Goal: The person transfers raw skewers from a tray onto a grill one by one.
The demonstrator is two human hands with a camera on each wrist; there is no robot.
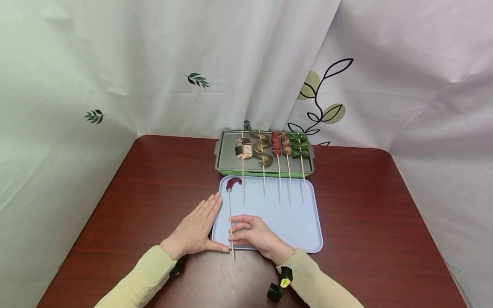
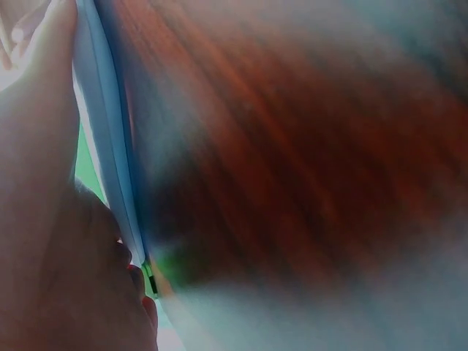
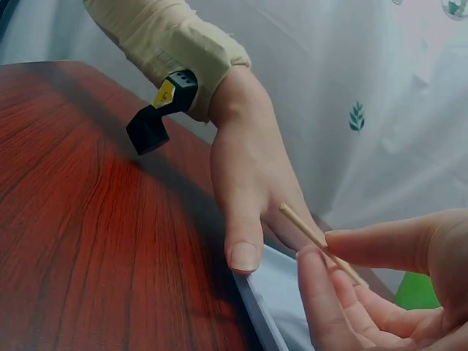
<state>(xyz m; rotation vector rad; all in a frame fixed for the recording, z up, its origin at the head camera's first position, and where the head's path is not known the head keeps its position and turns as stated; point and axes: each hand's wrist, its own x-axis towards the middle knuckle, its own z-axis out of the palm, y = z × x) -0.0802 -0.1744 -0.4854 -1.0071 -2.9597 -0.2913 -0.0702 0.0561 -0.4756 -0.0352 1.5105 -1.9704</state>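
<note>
My right hand pinches the lower stick of a wooden skewer between thumb and fingers, over the left part of a pale blue tray. At the skewer's far end is a dark red, curved piece of food, near the tray's upper left corner. The stick's lower tip reaches past the tray's front edge. My left hand lies with straight fingers along the tray's left side, its thumb at the front rim. In the right wrist view the skewer's end shows between the pinching fingers.
Behind the tray stands a grey grill pan with a green base. Across it lie several skewers: fish chunks, shrimp, red meat, browned meat and green peppers. Their sticks extend over the tray. White curtains surround the brown table.
</note>
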